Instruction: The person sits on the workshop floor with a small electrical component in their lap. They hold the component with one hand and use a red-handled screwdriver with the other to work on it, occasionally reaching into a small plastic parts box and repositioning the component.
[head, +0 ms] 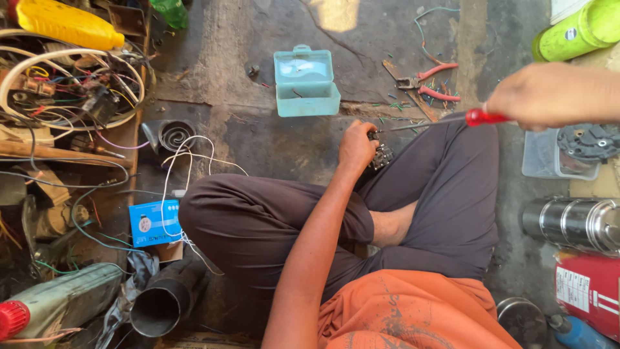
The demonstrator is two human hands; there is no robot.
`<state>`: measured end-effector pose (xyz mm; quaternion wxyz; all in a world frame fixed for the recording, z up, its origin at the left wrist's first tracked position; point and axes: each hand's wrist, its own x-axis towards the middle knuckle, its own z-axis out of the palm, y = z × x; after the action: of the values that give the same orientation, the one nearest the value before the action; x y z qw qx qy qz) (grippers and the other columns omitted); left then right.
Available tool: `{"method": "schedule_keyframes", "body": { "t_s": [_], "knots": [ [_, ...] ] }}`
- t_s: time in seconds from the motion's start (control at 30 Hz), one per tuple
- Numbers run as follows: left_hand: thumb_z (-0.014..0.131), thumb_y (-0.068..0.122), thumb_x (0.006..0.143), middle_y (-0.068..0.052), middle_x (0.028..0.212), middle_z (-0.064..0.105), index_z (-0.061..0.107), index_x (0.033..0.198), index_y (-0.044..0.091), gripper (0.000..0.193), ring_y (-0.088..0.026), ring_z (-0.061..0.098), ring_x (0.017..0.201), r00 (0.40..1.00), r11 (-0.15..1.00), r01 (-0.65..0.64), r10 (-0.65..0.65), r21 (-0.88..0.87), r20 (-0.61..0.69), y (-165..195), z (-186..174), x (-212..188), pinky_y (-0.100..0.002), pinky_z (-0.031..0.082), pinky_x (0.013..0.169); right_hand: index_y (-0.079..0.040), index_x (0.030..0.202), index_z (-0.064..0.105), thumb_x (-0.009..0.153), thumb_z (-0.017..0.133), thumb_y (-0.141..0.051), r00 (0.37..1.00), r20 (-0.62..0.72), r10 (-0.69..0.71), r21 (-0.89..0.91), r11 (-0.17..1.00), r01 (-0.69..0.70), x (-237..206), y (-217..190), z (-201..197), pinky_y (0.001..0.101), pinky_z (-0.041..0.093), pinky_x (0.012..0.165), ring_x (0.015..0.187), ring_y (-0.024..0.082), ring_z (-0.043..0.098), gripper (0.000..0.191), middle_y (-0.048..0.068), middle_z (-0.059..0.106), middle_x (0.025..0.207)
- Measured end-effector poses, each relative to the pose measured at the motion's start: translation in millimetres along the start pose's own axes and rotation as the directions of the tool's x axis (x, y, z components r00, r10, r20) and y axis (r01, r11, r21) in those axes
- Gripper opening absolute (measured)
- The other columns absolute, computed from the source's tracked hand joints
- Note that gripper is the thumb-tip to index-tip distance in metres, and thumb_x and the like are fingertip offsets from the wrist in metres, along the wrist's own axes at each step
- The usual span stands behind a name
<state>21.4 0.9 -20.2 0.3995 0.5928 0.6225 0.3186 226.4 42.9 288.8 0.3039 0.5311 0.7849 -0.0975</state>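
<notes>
I sit cross-legged on a concrete floor. My left hand (pixel 357 146) is closed around a small dark electrical part (pixel 381 156) held above my right knee. My right hand (pixel 541 95) grips a red-handled screwdriver (pixel 452 119), its metal shaft pointing left with the tip touching the part. A teal plastic box (pixel 306 81) lies open on the floor just beyond my left hand. Red-handled pliers (pixel 429 83) lie on the floor behind the screwdriver, among cut wire scraps.
A tangle of wires and parts (pixel 71 90) fills the left side, with a yellow bottle (pixel 68 24), a blue carton (pixel 154 223) and a dark pipe (pixel 161 304). On the right stand a green bottle (pixel 581 29), a clear tub (pixel 558 155), a steel flask (pixel 571 223) and a red can (pixel 591 291).
</notes>
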Motion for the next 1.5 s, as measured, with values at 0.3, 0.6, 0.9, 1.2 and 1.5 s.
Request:
{"method": "schedule_keyframes", "body": {
  "t_s": [0.3, 0.6, 0.9, 1.2, 1.5],
  "knots": [
    [0.085, 0.014, 0.074, -0.010, 0.112, 0.068, 0.077, 0.107, 0.013, 0.034, -0.033, 0.068, 0.105, 1.000, 1.000, 0.010, -0.011, 0.013, 0.017, 1, -1, 1, -0.044, 0.054, 0.089, -0.012, 0.145, 0.050, 0.088, 0.057, -0.023, 0.653, 0.271, -0.707, -0.879, 0.096, 0.468, -17, -8, -20, 0.0321, 0.048, 0.059, 0.079, 0.017, 0.065, 0.059, 0.001, 0.057, 0.103],
    [0.085, 0.014, 0.074, -0.010, 0.110, 0.069, 0.076, 0.107, 0.012, 0.034, -0.034, 0.068, 0.103, 1.000, 0.999, -0.028, 0.028, 0.014, 0.004, -2, -1, 0, -0.043, 0.054, 0.089, -0.024, 0.136, 0.062, 0.078, 0.063, -0.031, 0.752, -0.108, -0.651, -0.722, 0.571, 0.391, 1, 4, -2, 0.0327, 0.039, 0.053, 0.063, 0.017, 0.058, 0.059, 0.000, 0.058, 0.094],
    [0.085, 0.013, 0.073, -0.011, 0.110, 0.069, 0.076, 0.106, 0.011, 0.033, -0.034, 0.068, 0.104, 0.999, 0.999, -0.049, 0.049, -0.011, -0.005, -2, -3, -2, -0.043, 0.055, 0.090, -0.030, 0.130, 0.062, 0.084, 0.063, -0.043, 0.995, -0.056, -0.088, -0.063, 0.994, 0.084, 0, 1, 10, 0.0310, 0.046, 0.053, 0.062, 0.017, 0.065, 0.048, -0.002, 0.061, 0.092],
    [0.084, 0.012, 0.074, -0.010, 0.112, 0.069, 0.076, 0.108, 0.012, 0.034, -0.033, 0.069, 0.105, 1.000, 1.000, -0.016, 0.016, -0.008, 0.009, 2, -6, -3, -0.043, 0.054, 0.090, -0.001, 0.131, 0.055, 0.091, 0.061, -0.019, 0.645, 0.350, -0.679, -0.834, 0.088, 0.545, -17, -7, -11, 0.0324, 0.048, 0.059, 0.081, 0.022, 0.066, 0.044, 0.007, 0.054, 0.102],
    [0.084, 0.013, 0.075, -0.010, 0.112, 0.069, 0.076, 0.108, 0.013, 0.035, -0.034, 0.068, 0.105, 1.000, 1.000, -0.015, 0.015, 0.018, 0.013, 1, -5, -1, -0.043, 0.054, 0.090, -0.029, 0.128, 0.066, 0.079, 0.069, -0.034, 0.833, -0.173, -0.526, -0.381, 0.816, 0.436, -1, -2, -3, 0.0276, 0.041, 0.044, 0.055, 0.016, 0.056, 0.050, -0.001, 0.055, 0.085]
  ]
}}
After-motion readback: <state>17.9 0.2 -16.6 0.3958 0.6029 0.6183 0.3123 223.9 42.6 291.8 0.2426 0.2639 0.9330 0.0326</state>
